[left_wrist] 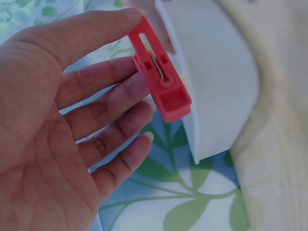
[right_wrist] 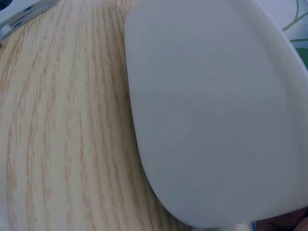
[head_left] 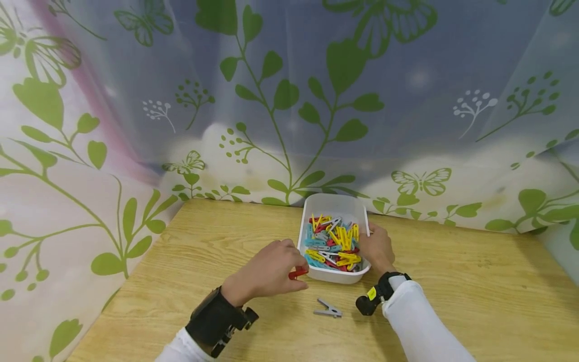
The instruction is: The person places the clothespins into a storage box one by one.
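Note:
My left hand (head_left: 271,271) pinches a red clothespin (left_wrist: 161,72) between thumb and fingers, just off the near left corner of a white plastic bin (head_left: 336,276). In the left wrist view, its spring and slotted arm face the camera. Yellow, blue, red, white and grey clothespins (head_left: 346,239) lie in a jumble inside the bin. At the bin's right side, my right hand (head_left: 377,246) grips the wall by the rim; some of its fingers are hidden. A grey clothespin (head_left: 328,308) lies on the table in front of the bin.
The wooden table (head_left: 452,281) carries the bin near its back edge. Behind it hangs a curtain (head_left: 289,141) with green leaves and butterflies, which also runs down the left side.

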`<state>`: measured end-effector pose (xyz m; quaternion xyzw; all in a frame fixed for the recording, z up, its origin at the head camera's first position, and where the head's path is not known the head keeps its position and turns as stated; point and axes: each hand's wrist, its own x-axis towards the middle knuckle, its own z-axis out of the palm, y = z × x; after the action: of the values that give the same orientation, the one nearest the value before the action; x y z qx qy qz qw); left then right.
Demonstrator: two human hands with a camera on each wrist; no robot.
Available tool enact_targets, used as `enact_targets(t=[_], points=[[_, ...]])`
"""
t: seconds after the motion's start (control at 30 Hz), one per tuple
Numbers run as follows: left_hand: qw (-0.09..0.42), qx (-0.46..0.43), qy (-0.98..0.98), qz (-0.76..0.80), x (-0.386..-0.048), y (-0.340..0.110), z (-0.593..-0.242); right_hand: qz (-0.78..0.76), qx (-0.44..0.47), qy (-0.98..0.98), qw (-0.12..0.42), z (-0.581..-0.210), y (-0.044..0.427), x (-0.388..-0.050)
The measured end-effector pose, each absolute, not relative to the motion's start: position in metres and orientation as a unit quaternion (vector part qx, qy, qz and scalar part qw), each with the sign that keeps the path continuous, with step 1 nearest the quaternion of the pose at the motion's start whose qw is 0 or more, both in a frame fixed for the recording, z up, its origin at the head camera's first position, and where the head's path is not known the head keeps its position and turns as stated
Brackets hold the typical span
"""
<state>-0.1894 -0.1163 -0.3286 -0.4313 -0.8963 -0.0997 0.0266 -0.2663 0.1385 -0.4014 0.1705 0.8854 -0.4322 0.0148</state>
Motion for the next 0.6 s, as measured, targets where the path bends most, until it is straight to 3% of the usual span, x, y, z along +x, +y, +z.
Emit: enact_targets(t=[0.37, 0.6], points=[[0.058, -0.400, -0.906, -0.124, -0.246, -0.089, -0.315, -0.436, 0.177, 0.882, 0.016, -0.400, 0.138, -0.265], [0.103, -0.398, -0.903, -0.122, -0.270, -0.068, -0.314, -0.431, 0.178, 0.885, 0.006, -0.401, 0.139, -0.266]])
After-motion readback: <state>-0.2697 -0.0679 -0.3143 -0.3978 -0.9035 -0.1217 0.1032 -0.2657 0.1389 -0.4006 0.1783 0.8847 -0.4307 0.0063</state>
